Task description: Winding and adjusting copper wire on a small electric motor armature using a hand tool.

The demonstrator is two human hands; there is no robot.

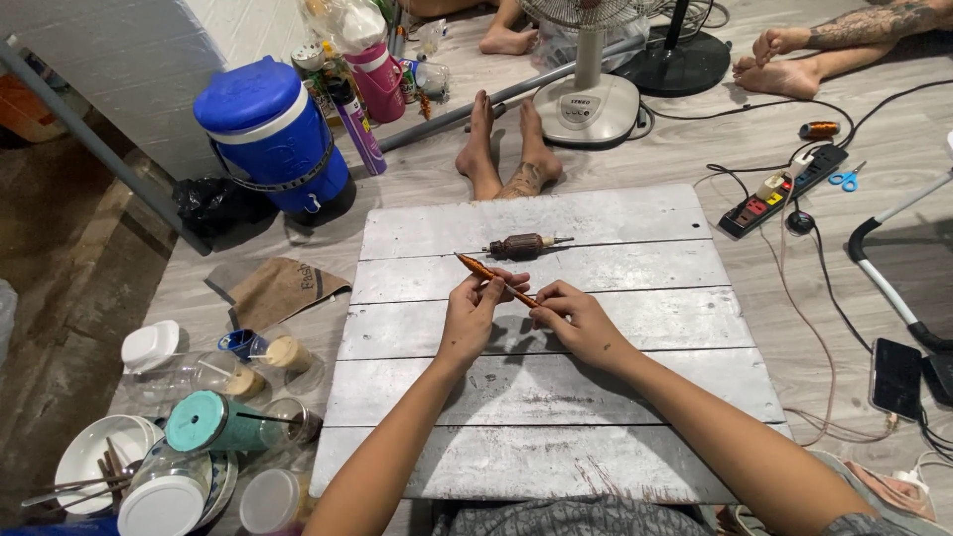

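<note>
Both my hands hold a thin, pointed orange-brown stick (480, 269) above a grey plank board (556, 407). My left hand (469, 316) pinches its middle, with the pointed tip sticking out to the upper left. My right hand (578, 320) grips the lower right end. Just beyond the stick, a dark brown wound spindle-like piece (524, 245) with a metal shaft lies flat on the board, apart from both hands.
My bare feet (506, 149) rest beyond the board. A blue water cooler (273, 134) stands far left; cups, jars and plates (189, 437) crowd the near left. A fan base (586, 104), power strip (784, 189), scissors (846, 179), cables and a phone (896, 377) lie right. Other people's feet (784, 62) are at the top.
</note>
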